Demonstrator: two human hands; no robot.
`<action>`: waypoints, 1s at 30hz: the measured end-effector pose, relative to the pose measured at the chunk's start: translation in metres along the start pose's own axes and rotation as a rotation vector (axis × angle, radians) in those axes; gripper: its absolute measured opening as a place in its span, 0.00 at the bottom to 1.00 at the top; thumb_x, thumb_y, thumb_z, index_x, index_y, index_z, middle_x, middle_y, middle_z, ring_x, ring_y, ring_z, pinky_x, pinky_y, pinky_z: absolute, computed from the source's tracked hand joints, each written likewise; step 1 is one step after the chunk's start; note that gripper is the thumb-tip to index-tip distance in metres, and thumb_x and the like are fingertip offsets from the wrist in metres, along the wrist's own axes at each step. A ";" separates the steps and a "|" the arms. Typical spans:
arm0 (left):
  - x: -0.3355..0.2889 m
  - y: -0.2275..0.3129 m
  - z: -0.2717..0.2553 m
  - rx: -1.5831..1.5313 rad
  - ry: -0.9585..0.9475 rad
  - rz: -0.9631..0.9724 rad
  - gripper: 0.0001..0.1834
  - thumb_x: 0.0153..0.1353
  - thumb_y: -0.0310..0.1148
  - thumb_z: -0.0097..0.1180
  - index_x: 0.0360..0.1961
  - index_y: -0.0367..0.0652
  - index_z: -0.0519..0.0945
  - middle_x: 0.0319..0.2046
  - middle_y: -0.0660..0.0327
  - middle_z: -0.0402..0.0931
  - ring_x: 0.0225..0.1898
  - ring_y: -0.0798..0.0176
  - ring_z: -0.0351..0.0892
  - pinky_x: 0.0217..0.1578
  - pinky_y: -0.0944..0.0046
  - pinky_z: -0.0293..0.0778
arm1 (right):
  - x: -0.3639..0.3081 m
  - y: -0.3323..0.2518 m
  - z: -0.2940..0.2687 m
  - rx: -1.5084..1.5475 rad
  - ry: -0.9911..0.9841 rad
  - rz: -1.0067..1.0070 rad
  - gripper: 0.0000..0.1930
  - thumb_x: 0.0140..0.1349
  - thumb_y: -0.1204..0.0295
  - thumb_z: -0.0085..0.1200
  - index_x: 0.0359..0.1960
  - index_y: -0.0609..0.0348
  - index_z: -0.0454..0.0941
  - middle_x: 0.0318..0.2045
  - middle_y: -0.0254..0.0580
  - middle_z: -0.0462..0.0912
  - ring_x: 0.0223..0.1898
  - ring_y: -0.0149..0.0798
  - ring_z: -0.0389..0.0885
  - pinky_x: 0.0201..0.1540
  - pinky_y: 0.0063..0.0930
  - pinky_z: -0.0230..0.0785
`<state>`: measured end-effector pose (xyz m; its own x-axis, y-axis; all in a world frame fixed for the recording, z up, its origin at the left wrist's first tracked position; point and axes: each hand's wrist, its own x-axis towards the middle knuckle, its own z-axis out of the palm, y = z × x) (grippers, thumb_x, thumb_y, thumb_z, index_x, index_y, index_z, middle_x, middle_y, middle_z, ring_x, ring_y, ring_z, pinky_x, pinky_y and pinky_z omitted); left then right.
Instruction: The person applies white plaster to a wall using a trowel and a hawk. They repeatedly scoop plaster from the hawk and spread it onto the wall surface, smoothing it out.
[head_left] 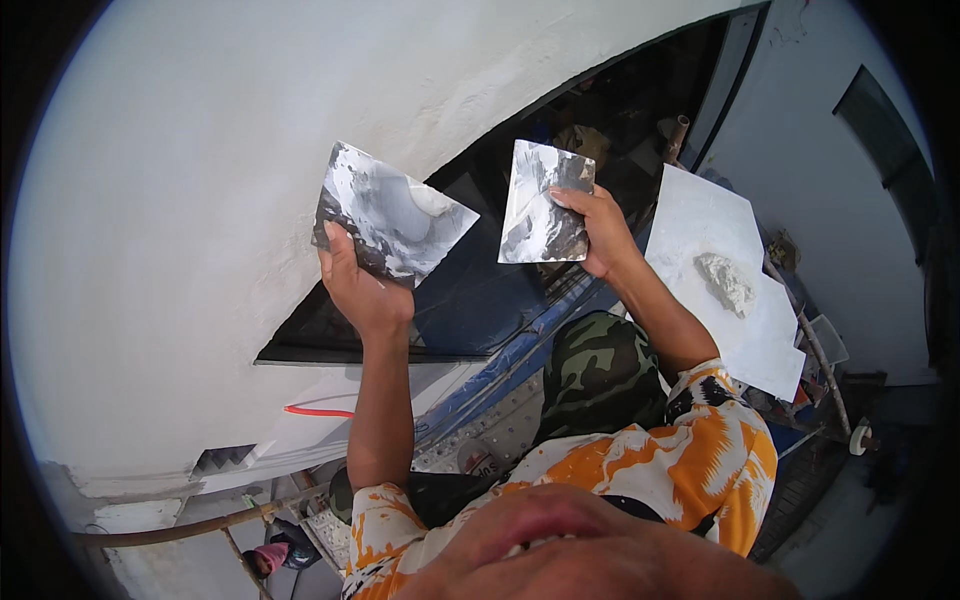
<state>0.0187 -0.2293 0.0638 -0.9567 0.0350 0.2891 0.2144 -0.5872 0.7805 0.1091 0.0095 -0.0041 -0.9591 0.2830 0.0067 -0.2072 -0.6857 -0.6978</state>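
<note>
My left hand (360, 285) grips a flat metal putty scraper (400, 215) by its lower left edge, thumb on the face. White putty is smeared over its dark surface, with a thicker dab near the upper right edge. In my right hand (603, 228) is a smaller, nearly rectangular putty scraper (528, 215), also streaked with white. Both scrapers are held up and apart from each other, in front of a white wall (200, 200) and a dark window opening (480, 285). My fingers behind the plates are mostly hidden.
To my right, a white board (690, 235) carries a lump of white putty (727, 284). Scaffold poles (820, 350) run beside it, and another pole (190, 530) crosses at lower left. A red curved strip (318, 411) shows against the wall below the window. Someone stands below, wearing pink (270, 556).
</note>
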 end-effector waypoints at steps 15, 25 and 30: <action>0.011 -0.022 -0.026 1.035 -0.785 0.688 0.09 0.67 0.28 0.57 0.44 0.34 0.83 0.35 0.49 0.85 0.35 0.54 0.87 0.37 0.63 0.79 | 0.000 -0.067 -0.018 -0.005 0.062 -0.282 0.13 0.63 0.77 0.56 0.49 0.69 0.78 0.40 0.44 0.85 0.40 0.36 0.86 0.44 0.32 0.81; 0.156 0.191 -0.089 0.589 0.277 0.962 0.30 0.74 0.48 0.50 0.54 0.24 0.76 0.54 0.50 0.76 0.52 0.57 0.76 0.54 0.61 0.73 | 0.223 -0.115 -0.028 -1.199 1.053 -1.235 0.17 0.62 0.73 0.52 0.53 0.58 0.81 0.48 0.47 0.84 0.47 0.57 0.79 0.53 0.48 0.71; 0.177 0.199 -0.126 0.500 0.200 0.995 0.28 0.74 0.44 0.49 0.56 0.24 0.75 0.57 0.50 0.75 0.55 0.56 0.75 0.58 0.61 0.71 | 0.201 -0.076 -0.016 -1.370 0.838 -1.154 0.22 0.58 0.77 0.52 0.55 0.57 0.79 0.54 0.43 0.80 0.52 0.52 0.77 0.53 0.46 0.72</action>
<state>-0.1332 -0.4420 0.2007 -0.3214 -0.4238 0.8468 0.9101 0.1089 0.3999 -0.0644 0.1294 0.0390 -0.1008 0.6084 0.7872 0.0980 0.7934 -0.6007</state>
